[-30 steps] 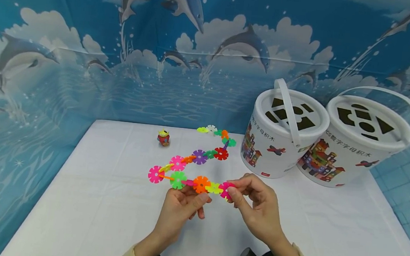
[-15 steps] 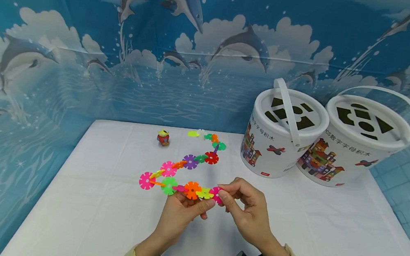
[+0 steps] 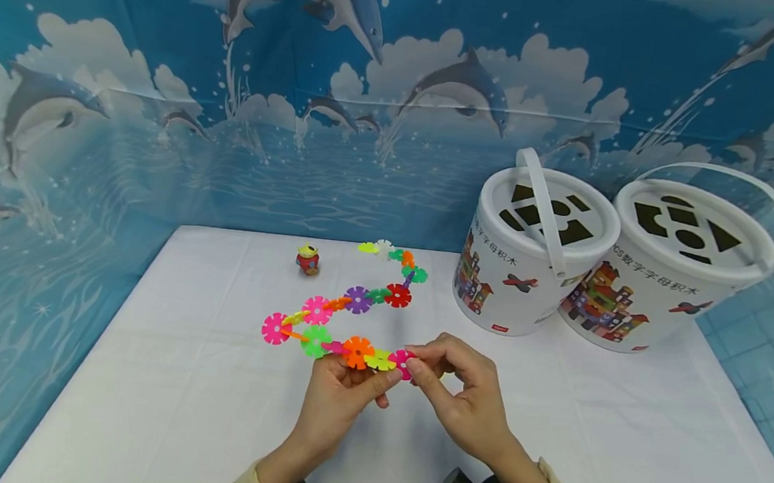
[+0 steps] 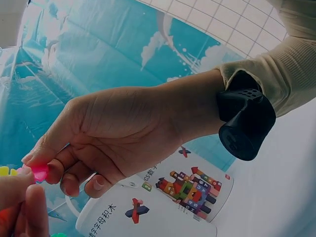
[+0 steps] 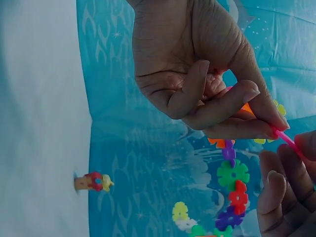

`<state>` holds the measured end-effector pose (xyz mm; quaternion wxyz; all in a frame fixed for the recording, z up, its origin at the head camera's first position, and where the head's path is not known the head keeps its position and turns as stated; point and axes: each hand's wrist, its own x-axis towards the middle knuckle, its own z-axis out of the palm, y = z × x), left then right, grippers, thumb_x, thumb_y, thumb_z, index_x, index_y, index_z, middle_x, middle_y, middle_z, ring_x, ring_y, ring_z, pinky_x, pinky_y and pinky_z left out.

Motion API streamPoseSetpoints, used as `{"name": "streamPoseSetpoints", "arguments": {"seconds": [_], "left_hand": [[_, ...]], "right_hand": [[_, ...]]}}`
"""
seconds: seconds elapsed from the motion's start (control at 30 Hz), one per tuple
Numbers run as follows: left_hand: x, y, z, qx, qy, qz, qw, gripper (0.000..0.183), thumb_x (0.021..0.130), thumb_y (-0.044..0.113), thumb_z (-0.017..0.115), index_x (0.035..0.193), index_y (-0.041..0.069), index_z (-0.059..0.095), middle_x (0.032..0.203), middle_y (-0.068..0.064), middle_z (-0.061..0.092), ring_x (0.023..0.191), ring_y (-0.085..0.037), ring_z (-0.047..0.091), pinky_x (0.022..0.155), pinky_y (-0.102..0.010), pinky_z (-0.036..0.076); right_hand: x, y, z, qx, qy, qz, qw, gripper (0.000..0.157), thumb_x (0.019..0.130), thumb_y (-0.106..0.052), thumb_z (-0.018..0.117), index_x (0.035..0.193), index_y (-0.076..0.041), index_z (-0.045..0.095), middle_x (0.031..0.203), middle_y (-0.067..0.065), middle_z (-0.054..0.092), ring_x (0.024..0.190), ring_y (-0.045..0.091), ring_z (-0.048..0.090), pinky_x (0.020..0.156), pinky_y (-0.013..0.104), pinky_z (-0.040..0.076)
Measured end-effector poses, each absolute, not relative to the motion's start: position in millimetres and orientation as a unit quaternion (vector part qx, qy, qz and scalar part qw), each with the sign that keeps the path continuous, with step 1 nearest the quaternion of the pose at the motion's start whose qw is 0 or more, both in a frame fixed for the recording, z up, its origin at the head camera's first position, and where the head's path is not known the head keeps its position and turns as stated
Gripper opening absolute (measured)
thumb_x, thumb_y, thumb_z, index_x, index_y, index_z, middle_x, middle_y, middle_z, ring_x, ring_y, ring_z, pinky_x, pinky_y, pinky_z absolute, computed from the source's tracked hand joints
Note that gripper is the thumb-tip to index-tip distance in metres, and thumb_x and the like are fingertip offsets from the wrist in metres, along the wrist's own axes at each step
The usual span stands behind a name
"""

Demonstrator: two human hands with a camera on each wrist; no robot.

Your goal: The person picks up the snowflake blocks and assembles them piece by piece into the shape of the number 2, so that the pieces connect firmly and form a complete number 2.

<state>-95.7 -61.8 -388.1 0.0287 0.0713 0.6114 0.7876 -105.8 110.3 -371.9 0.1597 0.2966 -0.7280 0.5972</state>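
Observation:
A zigzag chain of bright notched snowflake discs (image 3: 359, 301) hangs in front of me, held up by its near end. My left hand (image 3: 336, 404) supports that end from below, its thumb tip at the end pink disc (image 3: 401, 363). My right hand (image 3: 469, 405) pinches the same disc from the right between thumb and forefinger. In the right wrist view the pink disc (image 5: 288, 140) appears edge-on between the fingertips of my left hand (image 5: 197, 74) and my right hand (image 5: 289, 185). In the left wrist view, fingers partly cover the pink disc (image 4: 39, 172).
Two white lidded buckets, one (image 3: 530, 279) left of the other (image 3: 647, 305), stand at the back right of the white table (image 3: 171, 376). A small red-and-yellow toy figure (image 3: 308, 260) stands at the back left. A dolphin-print backdrop (image 3: 261, 167) rises behind.
Both hands and the chain have shifted left, first dipping a little, then rising slightly. My right hand has come closer to the left. The buckets and toy figure stay put.

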Motion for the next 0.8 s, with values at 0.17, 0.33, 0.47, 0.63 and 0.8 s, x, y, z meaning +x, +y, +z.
{"name": "streamPoseSetpoints", "arguments": {"seconds": [0.17,0.33,0.47,0.63,0.8], "left_hand": [[-96.9,-62.9,-388.7,0.085,0.621,0.779,0.008,0.018,0.082,0.009,0.074,0.09,-0.006,0.068,0.07,-0.013,0.065,0.052,-0.018,0.059,0.054,-0.023,0.046],[-97.8,-64.0,-388.1,0.088,0.623,0.777,-0.018,0.016,0.082,0.007,0.074,0.088,-0.006,0.067,0.07,-0.011,0.066,0.05,-0.018,0.058,0.052,-0.022,0.044],[-98.3,-65.5,-387.1,0.091,0.613,0.785,-0.025,0.016,0.083,0.005,0.073,0.088,-0.008,0.066,0.071,-0.01,0.066,0.05,-0.017,0.057,0.053,-0.022,0.045],[-98.4,-66.7,-386.3,0.099,0.602,0.792,-0.026,0.017,0.083,0.003,0.072,0.089,-0.011,0.065,0.071,-0.008,0.066,0.05,-0.015,0.056,0.055,-0.022,0.046],[-97.8,-67.9,-385.5,0.1,0.596,0.796,-0.026,0.018,0.083,0.003,0.072,0.088,-0.012,0.063,0.073,-0.008,0.067,0.05,-0.015,0.057,0.055,-0.022,0.046]], "right_hand": [[-110.1,113.8,-375.0,0.297,-0.732,0.594,0.151,0.027,0.085,0.015,0.059,0.103,-0.003,0.065,0.079,0.004,0.062,0.064,0.014,0.057,0.052,0.028,0.05],[-120.1,119.9,-375.7,0.25,-0.769,0.58,0.099,0.017,0.093,0.001,0.056,0.105,-0.008,0.065,0.078,0.003,0.061,0.064,0.015,0.057,0.051,0.03,0.05],[-132.0,122.8,-383.1,0.217,-0.843,0.491,0.016,0.013,0.094,-0.014,0.061,0.106,-0.014,0.065,0.085,-0.004,0.062,0.073,0.014,0.057,0.059,0.028,0.049],[-145.5,121.3,-406.7,0.201,-0.918,0.339,-0.037,0.022,0.085,-0.019,0.072,0.106,-0.012,0.068,0.097,-0.004,0.063,0.082,0.014,0.058,0.065,0.028,0.049],[-160.7,126.3,-432.7,0.158,-0.95,0.266,-0.042,0.026,0.078,-0.021,0.079,0.1,-0.01,0.072,0.093,0.001,0.063,0.082,0.017,0.058,0.069,0.034,0.049]]}}
